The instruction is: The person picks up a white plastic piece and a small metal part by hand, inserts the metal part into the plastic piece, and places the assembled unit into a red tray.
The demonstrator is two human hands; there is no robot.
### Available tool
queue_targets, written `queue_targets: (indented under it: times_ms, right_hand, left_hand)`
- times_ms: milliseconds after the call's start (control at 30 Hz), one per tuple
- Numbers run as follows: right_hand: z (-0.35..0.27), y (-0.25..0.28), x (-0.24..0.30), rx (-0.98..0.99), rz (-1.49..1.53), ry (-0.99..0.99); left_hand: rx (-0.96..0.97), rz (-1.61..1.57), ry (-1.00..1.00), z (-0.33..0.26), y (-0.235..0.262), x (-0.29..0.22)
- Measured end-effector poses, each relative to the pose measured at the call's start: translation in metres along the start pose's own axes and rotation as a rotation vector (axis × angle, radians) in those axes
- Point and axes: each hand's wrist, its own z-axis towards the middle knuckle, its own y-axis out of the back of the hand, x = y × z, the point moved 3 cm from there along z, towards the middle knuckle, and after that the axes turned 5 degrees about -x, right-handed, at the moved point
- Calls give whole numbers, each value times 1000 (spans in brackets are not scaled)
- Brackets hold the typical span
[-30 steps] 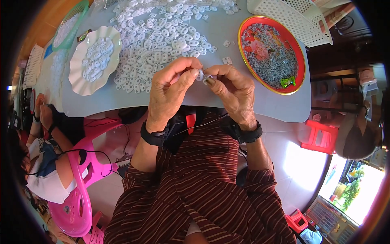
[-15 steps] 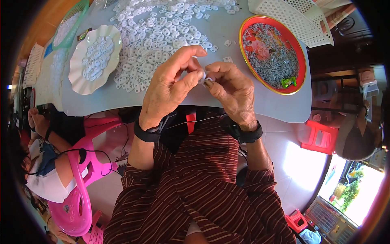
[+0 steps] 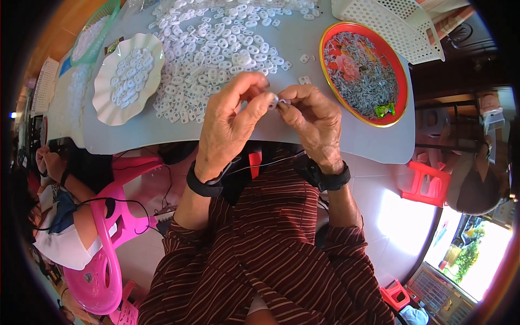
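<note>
A small white ring (image 3: 275, 101) sits pinched between both hands just above the tabletop's (image 3: 336, 135) near edge. The left hand (image 3: 230, 127) has it in a fingertip grip, thumb and forefinger closed on it; the right hand (image 3: 314, 122) presses a tiny piece against it. Since a second ago the left fingers have shifted from over the ring to beside it, so the fitting looks under way. Beyond lie the loose ring pile (image 3: 216, 49), a white plate (image 3: 127, 78) and a red tray (image 3: 363, 73).
</note>
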Motion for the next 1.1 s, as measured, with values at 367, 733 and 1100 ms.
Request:
queue_targets:
  times_ms: [367,733,1100]
  right_hand:
    - [0,-3,4,-41,75,5]
    - [-2,-2,6,-55,-56,5]
    - [-2,-1,2,-28,-51,-7]
  left_hand:
    - [9,-27,140,-13,-8,-3]
    - [6,59,80,-8,-8,-1]
    - [-7,141,-46,-7,-12,-4]
